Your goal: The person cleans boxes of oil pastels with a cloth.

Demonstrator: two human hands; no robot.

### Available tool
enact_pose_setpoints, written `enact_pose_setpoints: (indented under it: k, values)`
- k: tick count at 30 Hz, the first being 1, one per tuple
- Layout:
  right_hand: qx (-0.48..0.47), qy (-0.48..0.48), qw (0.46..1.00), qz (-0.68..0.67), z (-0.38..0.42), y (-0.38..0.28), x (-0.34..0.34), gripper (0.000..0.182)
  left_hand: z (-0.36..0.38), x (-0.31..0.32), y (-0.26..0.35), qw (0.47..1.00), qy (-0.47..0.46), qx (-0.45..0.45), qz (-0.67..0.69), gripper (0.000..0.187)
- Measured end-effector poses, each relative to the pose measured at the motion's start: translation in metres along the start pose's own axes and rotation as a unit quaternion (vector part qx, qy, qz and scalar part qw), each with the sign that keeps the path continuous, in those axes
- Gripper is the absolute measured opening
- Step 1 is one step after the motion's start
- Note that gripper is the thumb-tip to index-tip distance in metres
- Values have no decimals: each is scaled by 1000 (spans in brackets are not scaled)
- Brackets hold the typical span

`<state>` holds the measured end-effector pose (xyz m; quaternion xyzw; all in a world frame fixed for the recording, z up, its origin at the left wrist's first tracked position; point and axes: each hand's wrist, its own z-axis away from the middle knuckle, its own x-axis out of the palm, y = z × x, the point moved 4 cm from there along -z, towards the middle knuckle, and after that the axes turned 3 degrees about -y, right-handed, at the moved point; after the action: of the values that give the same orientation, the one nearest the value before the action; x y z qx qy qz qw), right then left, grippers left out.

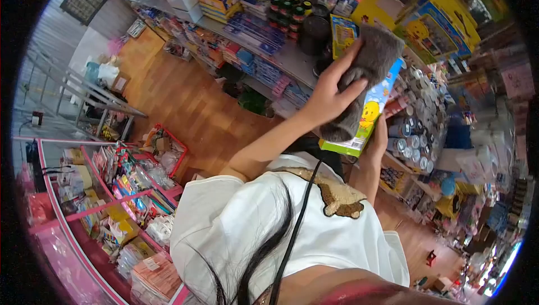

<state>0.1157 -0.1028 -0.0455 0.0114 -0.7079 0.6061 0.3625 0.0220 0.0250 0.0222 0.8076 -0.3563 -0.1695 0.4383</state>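
My left hand [331,94] is closed on a fuzzy grey cloth [380,52], thumb and fingers pressing into it. The cloth lies along the face of a blue and green cardboard box [370,115] and covers much of it. A yellow cartoon chick and a barcode show on the part left bare. From the right side, my right hand [379,136] grips the lower part of this tilted box; some of its fingers are hidden behind it. Both hands are raised in front of my chest, near the shelves.
Shelves [224,30] of boxed goods run along the far side. Yellow chick packages [429,30] stand at upper right, above many round jars [415,148]. At left is a pink-edged display case [73,215] of small wares. A metal ladder [73,89] stands on the wooden floor [185,97].
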Motion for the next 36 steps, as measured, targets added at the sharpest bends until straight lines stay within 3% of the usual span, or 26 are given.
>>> enact_pose_setpoints:
  k: [2,5,6,8,9,12,13,15,16,19,20,21,22,25,26,32,36]
  values:
    - [8,131,991,-3,3,13,-7,50,-10,3,-1,997,-24,-49,45,67]
    - [44,70,994,-68,11,4,-39,55,10,26,-3,999,-10,-35,-27,68]
    - [86,127,987,-47,23,-11,-24,58,20,33,-1,999,-18,-27,-41,70]
    - [18,88,991,98,39,-37,7,56,37,41,2,999,-12,-34,-33,71]
    - [18,118,984,132,42,-38,5,57,46,44,3,999,-8,-39,-29,71]
    - [5,217,963,162,40,-46,-17,52,71,63,8,994,-95,-51,-7,69]
    - [-51,200,976,74,35,-48,-22,53,78,68,8,991,-123,-54,2,69]
    - [-99,224,968,59,32,-61,-22,54,79,70,8,987,-150,-64,6,68]
    - [-115,223,964,88,32,-59,-28,56,77,71,10,984,-163,-69,9,67]
    - [5,217,966,139,38,-49,-14,57,38,53,11,990,-143,-10,-1,70]
    - [13,173,976,129,39,-41,-1,57,23,44,5,994,-112,-14,-7,70]
    - [-35,159,982,101,39,-30,12,54,9,35,0,996,-81,-19,-14,69]
    - [-25,154,984,90,39,-30,27,53,-2,30,0,989,-103,-71,78,67]
    - [-33,134,983,122,27,-40,26,51,18,35,-15,992,-58,-98,59,65]
    - [-42,125,981,143,21,-43,20,51,29,39,-16,994,-56,-71,65,64]
    - [-110,124,963,211,-9,-41,13,52,70,30,-7,994,-51,-56,-82,63]
    - [29,30,973,226,-14,-9,47,59,34,-16,-18,991,34,-64,-116,62]
